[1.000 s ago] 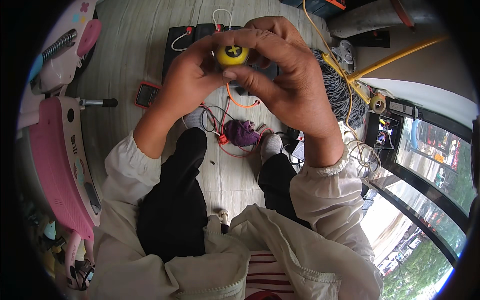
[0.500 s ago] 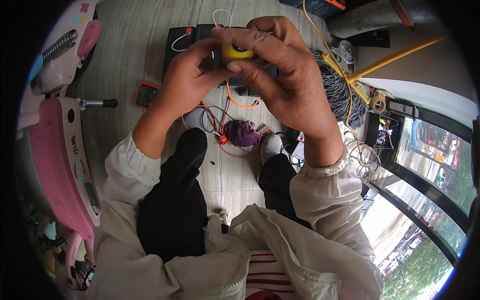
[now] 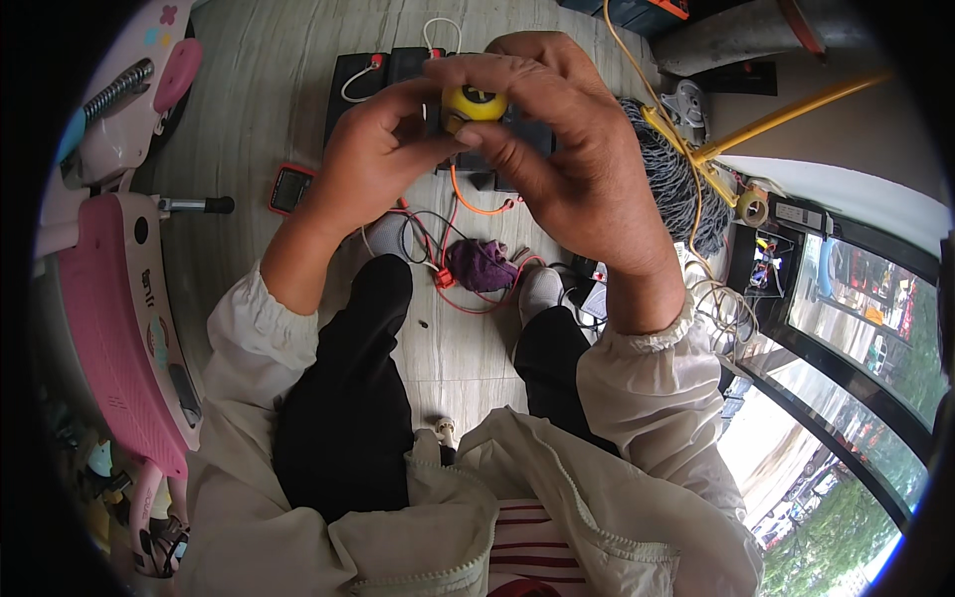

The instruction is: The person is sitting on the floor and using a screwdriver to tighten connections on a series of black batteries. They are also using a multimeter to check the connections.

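Note:
Between my hands is a yellow-and-black rounded tool handle, apparently a screwdriver (image 3: 473,102), seen from its butt end; its shaft and tip are hidden. My right hand (image 3: 587,159) curls round the handle from the right, thumb at the near side and fingers over the far side. My left hand (image 3: 373,149) is closed from the left, its thumb and fingers meeting at the handle's left and near side, fingertips partly hidden. Beneath both hands lie black battery blocks (image 3: 344,104) with white cable loops (image 3: 360,92) and an orange cable (image 3: 473,207).
A red-edged multimeter (image 3: 291,189) lies left of the blocks. Red and black leads and a purple cloth (image 3: 481,266) are between my feet. A pink scooter (image 3: 119,318) stands on the left. On the right are a grey mop (image 3: 681,184), coiled cable (image 3: 724,310) and a glass door (image 3: 856,298).
The yellow handle has turned and more of its end shows now. My right hand has shifted slightly around it; my left hand has hardly moved.

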Motion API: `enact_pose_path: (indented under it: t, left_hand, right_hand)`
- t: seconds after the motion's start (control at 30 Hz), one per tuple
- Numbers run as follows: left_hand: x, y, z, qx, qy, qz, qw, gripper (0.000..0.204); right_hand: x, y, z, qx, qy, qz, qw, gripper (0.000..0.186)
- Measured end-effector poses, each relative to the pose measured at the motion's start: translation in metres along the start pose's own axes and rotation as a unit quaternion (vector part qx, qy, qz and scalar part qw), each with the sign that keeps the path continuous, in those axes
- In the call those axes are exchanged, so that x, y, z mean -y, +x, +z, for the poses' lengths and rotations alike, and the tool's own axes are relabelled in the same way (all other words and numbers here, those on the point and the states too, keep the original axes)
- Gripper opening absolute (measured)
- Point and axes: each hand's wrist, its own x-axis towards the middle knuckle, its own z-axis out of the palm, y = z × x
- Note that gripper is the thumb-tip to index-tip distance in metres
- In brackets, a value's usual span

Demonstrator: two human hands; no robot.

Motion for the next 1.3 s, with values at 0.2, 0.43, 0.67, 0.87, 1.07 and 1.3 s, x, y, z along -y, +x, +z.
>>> enact_pose_path:
  t: [0.2, 0.43, 0.67, 0.87, 1.07, 1.3]
  left_hand:
    - [0.005, -0.002, 0.007, -0.041, -0.02, 0.015, 0.999, 0.037]
    - [-0.006, -0.001, 0.008, -0.044, 0.057, 0.049, 0.996, 0.038]
    - [-0.003, 0.0, 0.008, -0.033, -0.002, 0.024, 0.999, 0.042]
    - [0.001, 0.0, 0.01, -0.058, 0.052, 0.062, 0.995, 0.039]
    - [0.0, 0.0, 0.006, -0.027, 0.02, 0.051, 0.998, 0.039]
    - [-0.005, 0.0, 0.011, -0.051, 0.056, 0.055, 0.996, 0.037]
  right_hand:
    - [-0.008, 0.005, 0.004, 0.005, 0.014, -0.035, 0.999, 0.043]
    - [-0.002, -0.001, 0.004, 0.018, 0.019, -0.01, 1.0, 0.048]
    - [-0.006, 0.003, 0.003, 0.01, -0.01, -0.038, 0.999, 0.046]
    - [-0.001, -0.001, 0.009, 0.007, 0.051, -0.004, 0.999, 0.04]
    - [-0.007, 0.002, 0.005, 0.006, 0.027, -0.017, 0.999, 0.043]
    - [-0.005, -0.004, 0.013, -0.009, 0.041, -0.01, 0.999, 0.048]
